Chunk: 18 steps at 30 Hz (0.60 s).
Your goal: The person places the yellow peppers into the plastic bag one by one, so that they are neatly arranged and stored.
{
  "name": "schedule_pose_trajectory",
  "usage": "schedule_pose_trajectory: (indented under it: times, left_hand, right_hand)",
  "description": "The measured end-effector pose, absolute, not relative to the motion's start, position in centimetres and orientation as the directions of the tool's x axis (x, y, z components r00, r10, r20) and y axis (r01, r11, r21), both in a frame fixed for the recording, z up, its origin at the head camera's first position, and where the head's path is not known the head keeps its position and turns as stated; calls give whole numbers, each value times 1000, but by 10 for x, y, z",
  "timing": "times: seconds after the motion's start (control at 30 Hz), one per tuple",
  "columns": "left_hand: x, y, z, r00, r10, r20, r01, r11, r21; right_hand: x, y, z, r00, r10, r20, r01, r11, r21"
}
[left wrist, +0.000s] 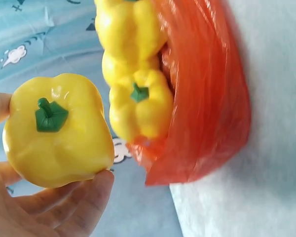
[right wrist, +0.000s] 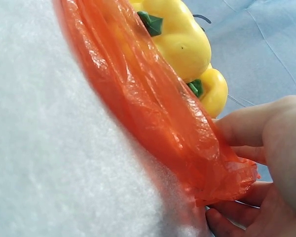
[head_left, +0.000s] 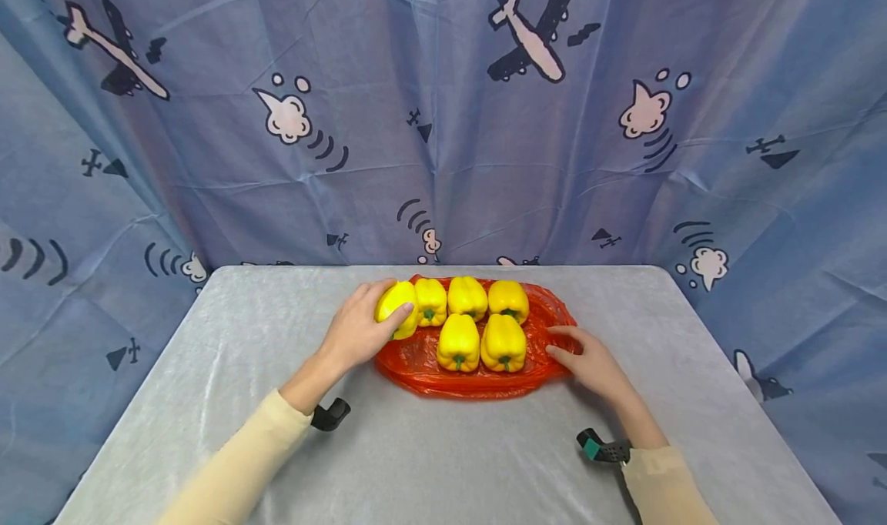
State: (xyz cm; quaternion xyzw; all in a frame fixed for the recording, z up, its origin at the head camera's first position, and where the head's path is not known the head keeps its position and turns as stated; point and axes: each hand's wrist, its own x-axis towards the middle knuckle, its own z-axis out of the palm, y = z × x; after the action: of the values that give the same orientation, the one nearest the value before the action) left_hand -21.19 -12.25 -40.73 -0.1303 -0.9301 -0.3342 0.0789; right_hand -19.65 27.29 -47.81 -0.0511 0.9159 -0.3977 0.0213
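Note:
My left hand (head_left: 355, 326) grips a yellow bell pepper (head_left: 393, 307) with a green stem, at the left end of a red plastic bag (head_left: 414, 359). In the left wrist view the thumb and fingers spread round the sides of this bell pepper (left wrist: 59, 138), its stem facing the camera. The bag lies with its mouth spread wide, and several more yellow bell peppers (head_left: 459, 344) sit in two rows on it. At the bag's right end my right hand (head_left: 594, 362) holds the rim, thumb and fingers on either side of the crumpled plastic (right wrist: 187, 153).
A pale grey cloth covers the table (head_left: 443, 463). Behind it hangs a blue curtain (head_left: 388, 163) printed with airplanes and clouds. Dark camera mounts (head_left: 331, 415) stick out from both wrists.

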Motion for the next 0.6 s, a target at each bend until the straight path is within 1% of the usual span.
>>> schedule_pose_trajectory:
  times: [0.6]
  left_hand:
    - [-202,-97,-439,-951,234,202,308,741,596]
  right_hand:
    - [-197,273,-478,-994,-111,-6,-70,666,-742]
